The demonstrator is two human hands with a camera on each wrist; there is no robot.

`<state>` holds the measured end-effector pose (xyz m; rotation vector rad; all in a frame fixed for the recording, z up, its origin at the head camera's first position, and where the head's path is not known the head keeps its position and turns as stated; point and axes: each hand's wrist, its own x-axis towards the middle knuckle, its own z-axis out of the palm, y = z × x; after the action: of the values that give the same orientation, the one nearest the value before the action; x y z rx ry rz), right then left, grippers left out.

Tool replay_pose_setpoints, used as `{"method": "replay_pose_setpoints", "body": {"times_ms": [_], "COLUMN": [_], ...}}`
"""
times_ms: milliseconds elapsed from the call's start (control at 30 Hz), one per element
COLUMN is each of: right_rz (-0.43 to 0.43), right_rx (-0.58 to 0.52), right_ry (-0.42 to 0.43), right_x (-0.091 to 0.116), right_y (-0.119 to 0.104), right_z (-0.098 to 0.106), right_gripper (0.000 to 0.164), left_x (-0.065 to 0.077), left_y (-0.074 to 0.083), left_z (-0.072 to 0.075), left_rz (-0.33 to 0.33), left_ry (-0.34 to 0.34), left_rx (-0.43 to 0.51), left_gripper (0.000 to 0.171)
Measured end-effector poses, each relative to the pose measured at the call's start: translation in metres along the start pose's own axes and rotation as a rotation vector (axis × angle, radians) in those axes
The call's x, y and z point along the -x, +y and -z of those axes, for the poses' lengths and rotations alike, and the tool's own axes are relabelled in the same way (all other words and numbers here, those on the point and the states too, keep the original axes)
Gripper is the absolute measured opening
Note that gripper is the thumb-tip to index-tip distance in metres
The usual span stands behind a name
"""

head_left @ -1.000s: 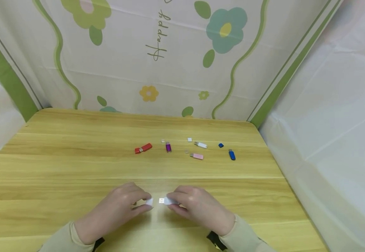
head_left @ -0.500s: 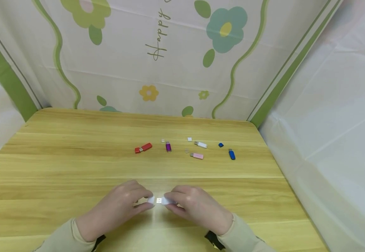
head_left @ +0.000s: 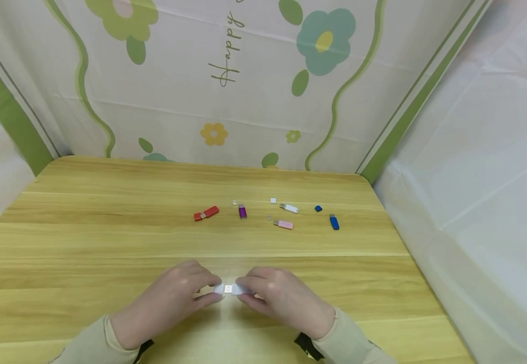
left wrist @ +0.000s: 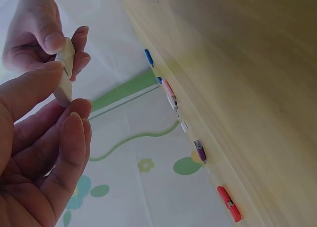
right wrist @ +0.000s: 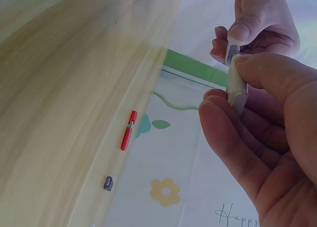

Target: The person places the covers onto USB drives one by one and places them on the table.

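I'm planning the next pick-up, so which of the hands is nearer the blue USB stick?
Right. In the head view, the right hand is below and left of the blue USB stick; the left hand is also below but much farther left.

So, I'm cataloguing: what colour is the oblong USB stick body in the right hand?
White; the USB stick body shows best in right wrist view.

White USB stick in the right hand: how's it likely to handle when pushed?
The white USB stick is probably stiff, given its straight, hard-edged body. Likely light: small, and the right hand pinches it between thumb and fingers. It may slip somewhat, since its surface looks smooth.
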<state>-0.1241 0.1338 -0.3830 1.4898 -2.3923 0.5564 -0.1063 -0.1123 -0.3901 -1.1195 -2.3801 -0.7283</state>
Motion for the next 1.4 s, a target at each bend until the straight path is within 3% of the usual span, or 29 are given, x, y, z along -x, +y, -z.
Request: {"method": "replay_pose_setpoints", "body": {"times_ms": [633, 1400], "right_rz": [0.018, -0.022], "right_rx": [0.003, -0.046], "right_ry": [0.017, -0.01], "right_x": [-0.0019, -0.0022], "right_y": [-0.0022, -0.0056], "right_z": [0.0003, 0.0026], "right_gripper": [0.011, 0.015], "left_x": [-0.0054, -0.0058], "left_y": [0.0048, 0.0057], "left_z": [-0.0001, -0.0032], "left_rz": [-0.043, -0.08], "left_ry": [0.029, 0.05], "left_rx": [0.004, -0.01], "left_gripper": [0.015, 0.016]}}
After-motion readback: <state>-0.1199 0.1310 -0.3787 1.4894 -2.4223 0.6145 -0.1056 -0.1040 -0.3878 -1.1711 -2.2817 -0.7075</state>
